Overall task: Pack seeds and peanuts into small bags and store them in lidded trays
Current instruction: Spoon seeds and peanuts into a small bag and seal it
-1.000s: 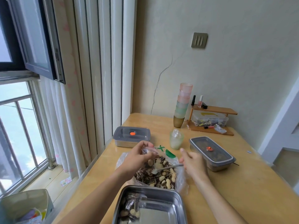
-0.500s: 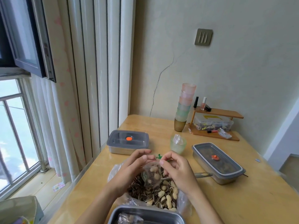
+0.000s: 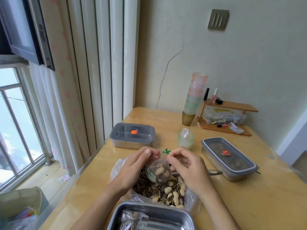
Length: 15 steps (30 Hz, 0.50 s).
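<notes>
Since the small clear plastic bag (image 3: 158, 171) is just thin film with a few peanuts and striped seeds inside, it should be light, floppy and a bit slick. That makes the top edge the sensible place to hold it, not the bulging belly. The left hand (image 3: 132, 170) and the right hand (image 3: 187, 166) each have a narrow pinching grip on the bag's mouth. It hangs between them, right over the big open clear bag of sunflower seeds and peanuts (image 3: 166, 193) on the wooden surface (image 3: 257, 205).

Fingers cover the seal strip, so no telling if it's zipped. A grey spoon handle (image 3: 214, 172) pokes out past the right hand, bowl hidden. The open steel tray (image 3: 181, 218) nearest the person is cut off by the frame. What's under the tinted lid of the long lidded tray (image 3: 239, 163) is too dark to make out.
</notes>
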Each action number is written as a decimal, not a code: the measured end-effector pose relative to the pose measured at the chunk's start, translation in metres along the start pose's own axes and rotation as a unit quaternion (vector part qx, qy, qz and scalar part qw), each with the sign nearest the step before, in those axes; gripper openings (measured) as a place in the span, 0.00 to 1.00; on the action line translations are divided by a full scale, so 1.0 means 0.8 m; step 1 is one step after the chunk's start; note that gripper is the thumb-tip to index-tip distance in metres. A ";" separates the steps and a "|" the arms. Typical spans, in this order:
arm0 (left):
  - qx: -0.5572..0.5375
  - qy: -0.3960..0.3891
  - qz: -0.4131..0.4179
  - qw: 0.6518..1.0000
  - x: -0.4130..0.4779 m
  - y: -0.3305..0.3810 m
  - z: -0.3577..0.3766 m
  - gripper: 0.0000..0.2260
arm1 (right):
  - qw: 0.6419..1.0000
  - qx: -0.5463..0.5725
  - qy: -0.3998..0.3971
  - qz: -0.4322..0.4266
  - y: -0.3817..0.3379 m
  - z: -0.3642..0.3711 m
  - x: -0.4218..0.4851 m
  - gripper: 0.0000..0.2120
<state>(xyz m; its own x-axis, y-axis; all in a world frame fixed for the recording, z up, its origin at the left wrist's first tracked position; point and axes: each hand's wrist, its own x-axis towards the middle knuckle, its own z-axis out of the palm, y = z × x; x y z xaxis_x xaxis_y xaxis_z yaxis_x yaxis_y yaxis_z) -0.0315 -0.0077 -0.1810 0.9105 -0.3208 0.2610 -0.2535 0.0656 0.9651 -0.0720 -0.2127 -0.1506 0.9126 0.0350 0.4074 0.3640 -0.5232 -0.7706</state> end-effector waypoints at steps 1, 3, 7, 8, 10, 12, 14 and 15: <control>-0.002 0.001 0.001 1.000 0.000 0.000 0.000 0.19 | 1.000 0.012 0.003 -0.003 -0.001 0.001 0.000 0.05; -0.008 -0.002 0.000 1.000 0.000 -0.001 0.000 0.20 | 0.999 -0.046 -0.020 -0.009 0.006 0.004 -0.001 0.06; 0.015 -0.007 0.010 1.000 -0.002 0.000 -0.001 0.19 | 0.999 -0.037 -0.025 0.009 0.007 0.002 -0.001 0.06; 0.030 -0.008 0.014 0.999 -0.001 0.002 -0.001 0.19 | 1.000 0.005 -0.010 0.012 0.004 0.001 -0.001 0.05; 0.060 -0.017 0.023 0.998 -0.001 0.003 -0.001 0.18 | 1.000 0.023 0.013 0.009 0.002 0.003 0.000 0.04; 0.078 -0.037 0.028 0.996 -0.001 0.002 -0.002 0.18 | 0.998 -0.061 0.002 0.004 0.010 0.008 -0.001 0.06; 0.127 -0.052 0.043 0.990 0.000 -0.004 -0.003 0.16 | 0.997 -0.079 -0.005 0.023 0.014 0.012 -0.002 0.07; 0.161 -0.056 0.057 0.984 0.001 -0.006 -0.003 0.14 | 0.998 -0.055 0.001 0.034 0.015 0.012 -0.002 0.07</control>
<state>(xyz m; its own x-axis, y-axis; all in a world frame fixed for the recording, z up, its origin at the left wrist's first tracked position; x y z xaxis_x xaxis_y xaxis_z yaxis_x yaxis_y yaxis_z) -0.0288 -0.0059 -0.1856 0.8327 -0.4324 0.3458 -0.4586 -0.1888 0.8683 -0.0676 -0.2110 -0.1651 0.9341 -0.0043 0.3571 0.2792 -0.6145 -0.7378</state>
